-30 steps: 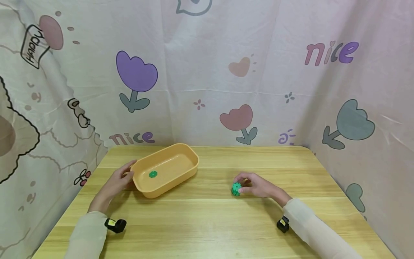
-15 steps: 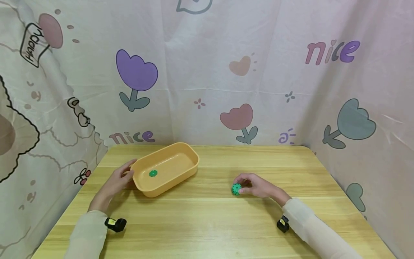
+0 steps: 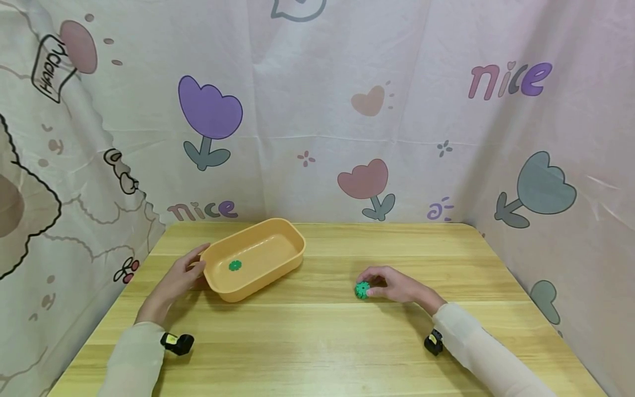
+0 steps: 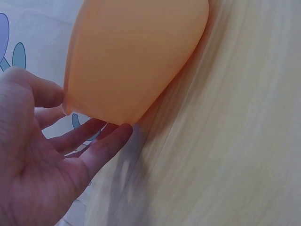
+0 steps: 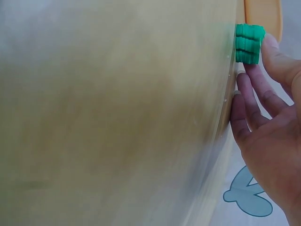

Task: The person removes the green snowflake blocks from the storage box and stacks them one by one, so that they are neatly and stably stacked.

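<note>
A yellow rectangular basin (image 3: 268, 280) stands on the table in the head view, with one flat green flower-shaped disc (image 3: 235, 266) on its floor. My left hand (image 3: 177, 280) rests against the basin's left end. In the left wrist view, its fingers (image 4: 106, 148) lie loosely along the outer wall and the thumb side meets the rim. To the right, my right hand (image 3: 394, 284) pinches a small stack of green flower-shaped discs (image 3: 362, 290) between thumb and index finger. Several layers of the stack show in the right wrist view, low at the tabletop; the other fingers extend beside it.
The light wooden table (image 3: 307, 344) runs between both hands, its far edge against a patterned cloth backdrop (image 3: 297, 110). Cloth also hangs along the left and right sides. A small black camera sits on the left wrist (image 3: 177, 344) and another on the right wrist (image 3: 434, 342).
</note>
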Tool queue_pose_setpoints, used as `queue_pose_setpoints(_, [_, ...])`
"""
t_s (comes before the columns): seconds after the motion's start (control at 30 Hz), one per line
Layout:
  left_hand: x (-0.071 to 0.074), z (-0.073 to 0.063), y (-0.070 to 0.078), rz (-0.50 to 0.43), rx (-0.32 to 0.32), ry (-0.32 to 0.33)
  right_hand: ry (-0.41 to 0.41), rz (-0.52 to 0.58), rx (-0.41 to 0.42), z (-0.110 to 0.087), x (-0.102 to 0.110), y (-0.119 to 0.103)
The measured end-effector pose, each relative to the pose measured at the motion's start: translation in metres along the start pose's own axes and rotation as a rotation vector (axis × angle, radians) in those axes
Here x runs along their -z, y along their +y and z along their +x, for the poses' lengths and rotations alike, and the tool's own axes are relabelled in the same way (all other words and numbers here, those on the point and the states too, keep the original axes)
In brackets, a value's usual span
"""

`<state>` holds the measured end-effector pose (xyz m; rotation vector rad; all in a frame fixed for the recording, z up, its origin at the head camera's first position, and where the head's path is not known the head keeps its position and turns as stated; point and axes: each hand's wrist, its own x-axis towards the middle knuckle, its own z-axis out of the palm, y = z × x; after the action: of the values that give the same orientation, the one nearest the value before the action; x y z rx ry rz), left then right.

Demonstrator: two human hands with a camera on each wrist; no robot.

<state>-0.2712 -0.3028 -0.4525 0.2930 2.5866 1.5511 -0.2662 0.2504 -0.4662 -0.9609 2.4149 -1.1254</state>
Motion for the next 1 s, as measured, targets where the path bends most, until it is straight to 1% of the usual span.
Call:
queue_pose_setpoints(0.5, [0.0000,-0.0004,0.0017,0.006,-0.008,-0.001,-0.016,0.004,-0.003,0.0007,0.0002,-0.0018])
queue_pose_setpoints(1.0, [-0.0006,0.0001,0.0015,0.002,0.017,0.001,-0.028,0.006,0.009,0.0007,-0.0003,-0.0009])
